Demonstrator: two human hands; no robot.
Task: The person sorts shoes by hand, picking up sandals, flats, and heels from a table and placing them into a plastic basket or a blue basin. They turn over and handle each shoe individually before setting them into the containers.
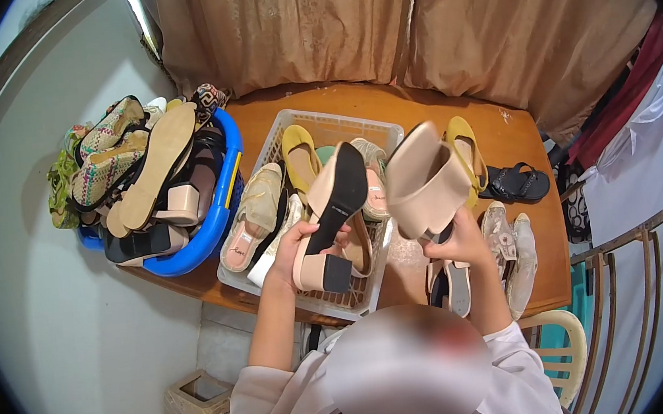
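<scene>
My left hand is wrapped round a beige heeled shoe, its black sole and block heel turned toward the camera. It is held above a white plastic crate. In my right hand is another beige heeled shoe, tilted so that its wide strap and insole show, to the right of the crate. Parts of the fingers of both hands are hidden behind the shoes. Inside the crate lie yellow flats, cream shoes and several others.
A blue basket heaped with shoes stands at the left of the wooden table. At the right lie a yellow flat, black sandals and lace shoes. A cream chair stands at the lower right.
</scene>
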